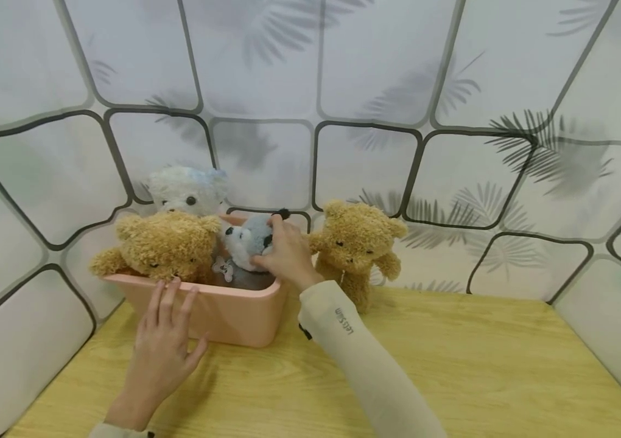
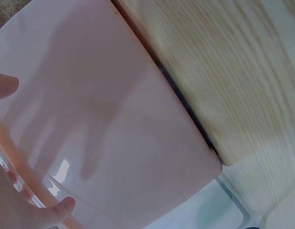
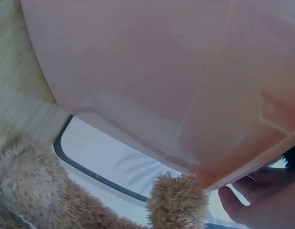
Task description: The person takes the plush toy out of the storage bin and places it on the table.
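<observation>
A pink plastic bin [image 1: 234, 316] stands at the left of the wooden table with several plush toys in it. My right hand [image 1: 290, 252] grips a grey-and-white plush dog [image 1: 256, 234] at the bin's right end, thumb at its front and fingers over its back. A bone-shaped tag [image 1: 223, 269] shows beside the dog. With fingers stretched out, my left hand [image 1: 162, 347] touches the front rim below a curly brown teddy bear [image 1: 170, 243]. Behind that bear sits a white plush toy [image 1: 187, 191], its lower part hidden.
Another curly brown teddy bear [image 1: 357, 243] stands on the table [image 1: 453, 365] just right of the bin, close to my right wrist. Pale walls [image 1: 365, 164] with dark outlined panels and leaf prints enclose the back and sides.
</observation>
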`<state>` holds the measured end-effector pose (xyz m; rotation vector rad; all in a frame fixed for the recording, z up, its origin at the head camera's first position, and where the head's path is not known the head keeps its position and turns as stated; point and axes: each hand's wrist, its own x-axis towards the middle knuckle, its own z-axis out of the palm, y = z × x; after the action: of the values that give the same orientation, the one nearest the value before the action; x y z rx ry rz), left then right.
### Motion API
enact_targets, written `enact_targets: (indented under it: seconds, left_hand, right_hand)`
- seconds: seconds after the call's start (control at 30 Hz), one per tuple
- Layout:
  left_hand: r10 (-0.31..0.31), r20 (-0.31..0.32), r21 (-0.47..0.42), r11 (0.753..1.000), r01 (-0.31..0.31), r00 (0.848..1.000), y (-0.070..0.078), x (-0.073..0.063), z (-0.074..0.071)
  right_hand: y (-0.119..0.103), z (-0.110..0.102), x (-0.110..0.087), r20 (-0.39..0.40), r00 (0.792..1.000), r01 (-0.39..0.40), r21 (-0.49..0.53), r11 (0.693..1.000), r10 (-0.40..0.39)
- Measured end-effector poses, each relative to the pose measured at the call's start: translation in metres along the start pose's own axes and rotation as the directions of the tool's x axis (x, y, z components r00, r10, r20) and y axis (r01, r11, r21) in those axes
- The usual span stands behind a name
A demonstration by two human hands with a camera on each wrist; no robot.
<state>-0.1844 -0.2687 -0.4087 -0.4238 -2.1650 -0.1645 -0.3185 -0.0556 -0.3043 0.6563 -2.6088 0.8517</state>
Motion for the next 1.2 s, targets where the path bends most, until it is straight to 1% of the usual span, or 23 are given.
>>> enact_targets:
  seconds: [0.07,0.17,0.23,0.37,0.47,0.53,0.67,0.77,0.83,0.9,0.97,1.1,1.2]
  left_hand:
    - [-0.005,0.004,-0.002,1.000,0.005,1.000,0.000,0.000,0.000]
    - [-0.006,0.008,-0.001,1.000,0.006,1.000,0.000,0.000,0.000]
    - [-0.005,0.013,0.000,1.000,0.005,1.000,0.000,0.000,0.000]
    - [0.000,0.018,-0.001,1.000,0.000,1.000,0.001,0.000,0.000]
    - [0.003,0.014,0.000,1.000,-0.003,1.000,0.001,0.000,0.000]
    - [0.005,0.007,0.004,1.000,-0.005,1.000,0.000,0.000,0.000]
    - [0.012,-0.005,0.008,1.000,-0.012,1.000,-0.001,0.000,0.000]
    - [0.011,-0.005,0.005,1.000,-0.011,1.000,-0.001,0.001,0.000]
    - [0.007,-0.001,0.004,1.000,-0.007,1.000,-0.001,0.001,0.001]
    - [0.006,0.004,0.001,1.000,-0.006,1.000,-0.001,0.001,0.001]
    - [0.006,0.008,0.001,1.000,-0.006,1.000,-0.001,0.000,0.001]
    - [0.009,0.003,-0.002,1.000,-0.009,1.000,-0.002,0.000,0.002]
    - [0.008,-0.004,-0.003,1.000,-0.008,1.000,-0.002,0.000,0.003]
  right_hand:
    - [-0.003,0.000,0.000,0.001,1.000,0.019,-0.014,1.000,-0.019]
    - [-0.006,0.001,-0.002,0.003,0.999,0.032,0.002,1.000,-0.032]
    - [-0.007,0.002,-0.003,0.015,1.000,0.019,0.027,0.999,-0.019]
    - [-0.008,0.005,-0.006,0.041,0.999,-0.037,0.081,0.996,0.033]
    - [-0.008,0.005,-0.006,0.052,0.998,-0.043,0.074,0.996,0.039]
    - [-0.009,0.005,-0.006,0.074,0.997,-0.027,0.049,0.998,0.024]
    - [-0.011,0.005,-0.004,0.152,0.988,0.011,0.009,1.000,-0.012]
    - [-0.012,0.003,-0.004,0.198,0.980,0.011,0.012,1.000,-0.013]
    - [-0.013,0.002,-0.006,0.209,0.978,-0.015,0.024,1.000,0.010]
    - [-0.013,0.001,-0.009,0.195,0.980,-0.038,0.045,0.998,0.028]
    - [-0.012,0.000,-0.012,0.159,0.987,-0.047,0.063,0.997,0.036]
    - [-0.011,-0.001,-0.017,0.042,0.999,-0.030,0.112,0.993,0.025]
    - [-0.011,-0.002,-0.021,-0.042,0.999,-0.009,0.145,0.989,0.015]
